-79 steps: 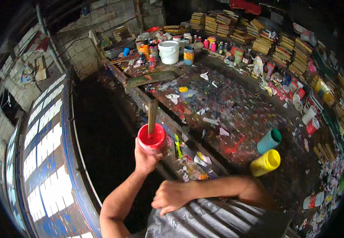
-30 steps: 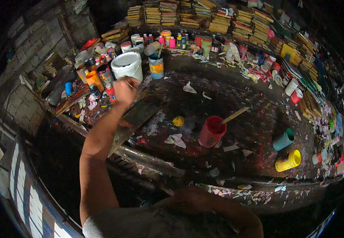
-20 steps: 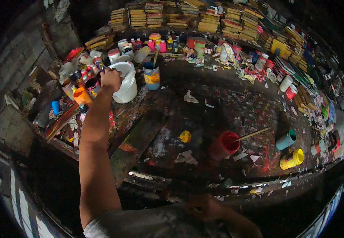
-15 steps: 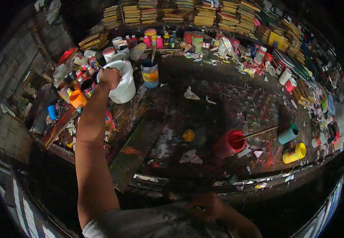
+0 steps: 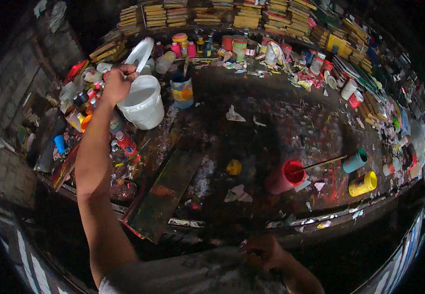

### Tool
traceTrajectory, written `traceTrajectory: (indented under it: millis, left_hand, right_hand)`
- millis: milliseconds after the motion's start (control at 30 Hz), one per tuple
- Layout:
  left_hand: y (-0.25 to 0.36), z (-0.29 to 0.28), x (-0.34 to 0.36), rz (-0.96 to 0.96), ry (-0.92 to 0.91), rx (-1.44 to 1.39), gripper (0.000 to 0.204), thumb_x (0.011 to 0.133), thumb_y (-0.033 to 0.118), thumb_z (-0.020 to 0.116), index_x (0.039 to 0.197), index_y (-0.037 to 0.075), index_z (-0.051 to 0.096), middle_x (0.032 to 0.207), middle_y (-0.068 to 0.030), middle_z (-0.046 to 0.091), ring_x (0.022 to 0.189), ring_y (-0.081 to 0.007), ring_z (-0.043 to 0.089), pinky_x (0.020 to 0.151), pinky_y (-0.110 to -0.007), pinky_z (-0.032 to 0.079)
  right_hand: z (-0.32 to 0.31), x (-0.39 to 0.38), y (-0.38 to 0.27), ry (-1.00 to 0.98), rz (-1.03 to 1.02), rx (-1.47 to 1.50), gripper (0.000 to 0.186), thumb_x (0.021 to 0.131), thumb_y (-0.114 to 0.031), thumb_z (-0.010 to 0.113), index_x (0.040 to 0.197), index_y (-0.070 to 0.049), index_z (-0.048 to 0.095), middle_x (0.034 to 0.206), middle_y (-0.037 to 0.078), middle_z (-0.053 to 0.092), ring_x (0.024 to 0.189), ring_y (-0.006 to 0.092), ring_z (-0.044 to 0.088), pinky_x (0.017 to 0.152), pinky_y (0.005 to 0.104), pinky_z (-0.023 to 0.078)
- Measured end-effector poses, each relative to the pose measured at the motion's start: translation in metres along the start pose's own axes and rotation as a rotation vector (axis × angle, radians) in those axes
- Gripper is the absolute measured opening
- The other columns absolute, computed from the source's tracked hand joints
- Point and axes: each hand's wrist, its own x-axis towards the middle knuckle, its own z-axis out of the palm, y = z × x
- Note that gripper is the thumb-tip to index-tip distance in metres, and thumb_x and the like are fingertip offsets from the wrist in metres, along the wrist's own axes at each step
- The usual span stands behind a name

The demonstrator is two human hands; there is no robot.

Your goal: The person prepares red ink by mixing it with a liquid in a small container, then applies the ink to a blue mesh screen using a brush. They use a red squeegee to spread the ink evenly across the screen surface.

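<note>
I see the left hand gripping a white lid by its edge, tilted steeply; the right hand, shadowed at six o'clock, is curled, and I cannot tell whether it holds anything. At four o'clock from the left hand, the uncovered white bucket stands on the table; near it, at three, a blue-and-orange paint can.

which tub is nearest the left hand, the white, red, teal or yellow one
The white bucket: its rim is beside the left hand, which grips a tilted white lid. The red tub, teal tub and yellow tub are farther right.
</note>
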Motion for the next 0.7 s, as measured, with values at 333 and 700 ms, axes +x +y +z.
traceTrajectory:
  millis: [333, 700]
  left_hand:
    - [0.116, 0.247, -0.089, -0.369, -0.222, -1.46, 0.016, 0.112, 0.016, 0.078, 0.125, 0.008, 0.078, 0.122, -0.0046, 0.078, 0.11, -0.02, 0.074, 0.1, -0.041, 0.061]
    - [0.014, 0.263, -0.116, -1.125, 0.515, -0.997, 0.033, 0.108, 0.018, 0.075, 0.138, 0.004, 0.074, 0.134, -0.0115, 0.078, 0.121, -0.0311, 0.076, 0.102, -0.053, 0.064]
  right_hand:
    - [0.007, 0.025, -0.004, -0.156, -0.011, 0.083, 0.026, 0.088, -0.013, 0.09, 0.113, -0.006, 0.085, 0.102, 0.016, 0.084, 0.088, 0.0358, 0.083, 0.079, 0.0462, 0.067]
    - [0.013, 0.007, -0.009, -0.032, -0.034, -0.022, 0.021, 0.089, -0.008, 0.089, 0.11, -0.008, 0.087, 0.096, 0.012, 0.083, 0.072, 0.0276, 0.077, 0.063, 0.0377, 0.059]
